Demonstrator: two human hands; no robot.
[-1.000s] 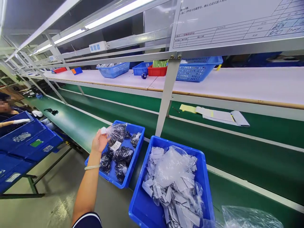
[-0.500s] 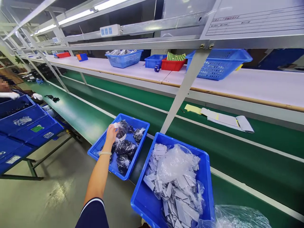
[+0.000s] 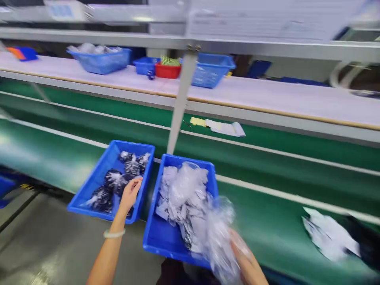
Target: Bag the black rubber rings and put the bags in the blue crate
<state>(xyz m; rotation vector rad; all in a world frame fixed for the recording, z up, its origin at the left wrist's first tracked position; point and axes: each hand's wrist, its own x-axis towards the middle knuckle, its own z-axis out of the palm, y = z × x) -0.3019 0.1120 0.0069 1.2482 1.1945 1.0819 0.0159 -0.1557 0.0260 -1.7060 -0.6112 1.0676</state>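
Hands work two bins at the green conveyor: the left hand, fingers loosely spread, rests over bagged dark parts in the left blue bin; the right hand clutches a clear plastic bag beside the right bin. Both look light, soft and slippery, best pinched at the neck.

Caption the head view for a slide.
Left hand over bin of dark bagged parts; right hand grips clear plastic bag.
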